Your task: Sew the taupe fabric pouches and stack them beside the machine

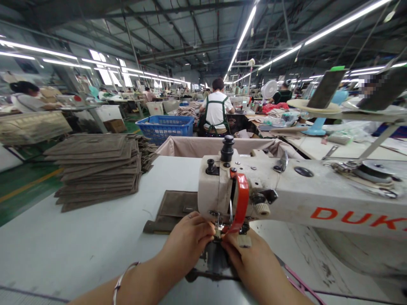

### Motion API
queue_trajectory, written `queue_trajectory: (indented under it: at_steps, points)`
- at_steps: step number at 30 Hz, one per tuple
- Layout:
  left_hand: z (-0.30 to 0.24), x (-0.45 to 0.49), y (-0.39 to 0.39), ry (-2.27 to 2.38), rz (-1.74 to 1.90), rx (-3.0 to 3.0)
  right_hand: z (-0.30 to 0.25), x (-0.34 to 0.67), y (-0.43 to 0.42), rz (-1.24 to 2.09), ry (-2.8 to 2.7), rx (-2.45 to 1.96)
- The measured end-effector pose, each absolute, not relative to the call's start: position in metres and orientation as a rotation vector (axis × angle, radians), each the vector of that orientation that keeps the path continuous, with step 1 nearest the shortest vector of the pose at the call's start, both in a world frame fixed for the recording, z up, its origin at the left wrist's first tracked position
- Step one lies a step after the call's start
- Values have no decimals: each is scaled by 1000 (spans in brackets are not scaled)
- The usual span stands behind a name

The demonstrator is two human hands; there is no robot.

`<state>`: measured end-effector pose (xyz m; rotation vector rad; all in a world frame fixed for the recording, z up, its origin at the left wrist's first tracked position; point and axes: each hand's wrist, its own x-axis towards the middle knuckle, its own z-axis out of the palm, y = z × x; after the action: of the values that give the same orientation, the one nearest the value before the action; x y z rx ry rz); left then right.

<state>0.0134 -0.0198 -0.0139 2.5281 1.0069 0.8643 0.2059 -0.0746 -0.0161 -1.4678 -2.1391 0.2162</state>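
Note:
A white sewing machine (pixel 216 186) with an orange guard (pixel 241 203) stands before me. My left hand (pixel 192 235) is at the left of its presser foot, thumb and fingertips pinched together at the edge of a brown fabric piece (pixel 178 203). That piece lies flat left of the machine head and carries a small dark label (pixel 190 209). My right hand (pixel 254 254) is on the other side of the foot, fingers closed near the needle, partly behind the orange guard. What its fingertips grip is hidden. A pink-handled tool (pixel 299 279) lies beside my right wrist.
A tall stack of brown fabric pieces (pixel 98 169) stands on the white table (pixel 95 245) at left. Beyond the table are a cloth-lined bin (pixel 193 146) and a blue basket (pixel 168 127). A person (pixel 218 108) sits ahead, back turned. Thread cones (pixel 327 89) stand at right.

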Motion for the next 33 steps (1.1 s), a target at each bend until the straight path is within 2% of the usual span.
queue_trajectory:
  at_steps: [19,33]
  points:
    - [-17,13,-18,1045,877,2534,-19,202,-73,282,-2109,-1550]
    - [-41,4,-3,946,871,2655,-24,200,-65,172,-2149,-1562]
